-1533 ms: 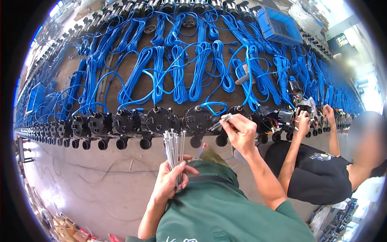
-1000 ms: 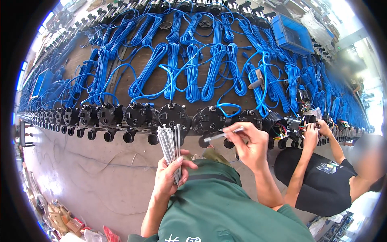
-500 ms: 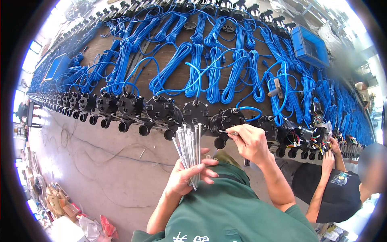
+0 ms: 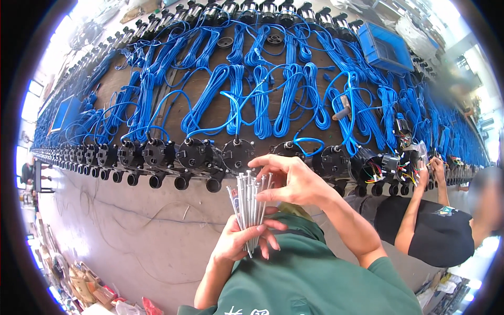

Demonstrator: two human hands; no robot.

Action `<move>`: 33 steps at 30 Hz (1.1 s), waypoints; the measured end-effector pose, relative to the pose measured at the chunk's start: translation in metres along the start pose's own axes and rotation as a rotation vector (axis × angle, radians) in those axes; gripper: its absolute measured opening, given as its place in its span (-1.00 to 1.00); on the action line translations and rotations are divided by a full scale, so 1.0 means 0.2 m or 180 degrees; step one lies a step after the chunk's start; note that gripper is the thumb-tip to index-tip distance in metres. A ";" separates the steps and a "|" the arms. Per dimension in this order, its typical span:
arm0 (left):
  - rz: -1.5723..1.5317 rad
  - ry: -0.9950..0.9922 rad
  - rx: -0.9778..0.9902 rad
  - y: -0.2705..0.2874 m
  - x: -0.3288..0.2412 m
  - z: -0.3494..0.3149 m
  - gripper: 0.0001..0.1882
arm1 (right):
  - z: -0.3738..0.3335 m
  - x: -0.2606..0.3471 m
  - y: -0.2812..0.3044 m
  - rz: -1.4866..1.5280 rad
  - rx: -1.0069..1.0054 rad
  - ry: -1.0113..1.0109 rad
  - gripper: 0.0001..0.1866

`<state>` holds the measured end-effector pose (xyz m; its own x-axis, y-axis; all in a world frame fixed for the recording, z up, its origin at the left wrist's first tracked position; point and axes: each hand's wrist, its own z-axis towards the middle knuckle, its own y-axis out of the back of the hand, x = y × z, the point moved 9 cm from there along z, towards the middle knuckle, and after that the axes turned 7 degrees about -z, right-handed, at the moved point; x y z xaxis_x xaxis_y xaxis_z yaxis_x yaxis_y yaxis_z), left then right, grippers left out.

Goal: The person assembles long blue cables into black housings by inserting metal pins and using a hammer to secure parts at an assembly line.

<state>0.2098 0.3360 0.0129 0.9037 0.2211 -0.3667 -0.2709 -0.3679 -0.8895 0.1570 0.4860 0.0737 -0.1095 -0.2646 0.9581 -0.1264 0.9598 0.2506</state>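
My left hand (image 4: 236,239) is closed around a bunch of long silver bolts (image 4: 245,206), held upright in front of my green shirt with the heads at the top. Over those heads reaches my right hand (image 4: 291,181), its thumb and index finger spread apart at the bunch's right side. I see nothing gripped between them. Just beyond the bolts stands a round black pump housing (image 4: 239,156) with a blue cable rising from its top. Another black housing (image 4: 283,148), to its right, is partly covered by my right hand.
More black housings (image 4: 158,154) line the near edge of the long brown table (image 4: 173,107). Coiled blue cables (image 4: 261,102) cover much of it. A blue crate (image 4: 386,47) and a hammer (image 4: 342,106) lie at right. At far right, a co-worker's hands (image 4: 422,173) handle coloured wires.
My right hand has moved left from a housing, where it held a bolt, to the bunch in my left hand, and its fingers have spread. The view has shifted slightly right.
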 end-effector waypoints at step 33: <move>0.0939 -0.0276 -0.0987 0.01 -0.03 0.09 -0.69 | 0.00 -0.10 0.13 -0.0403 0.0182 -0.0305 -0.63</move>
<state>0.1982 0.3504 0.0072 0.7678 0.1361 -0.6261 -0.3888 -0.6777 -0.6242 0.1566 0.5162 0.0615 -0.1822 -0.3934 0.9012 -0.2006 0.9121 0.3576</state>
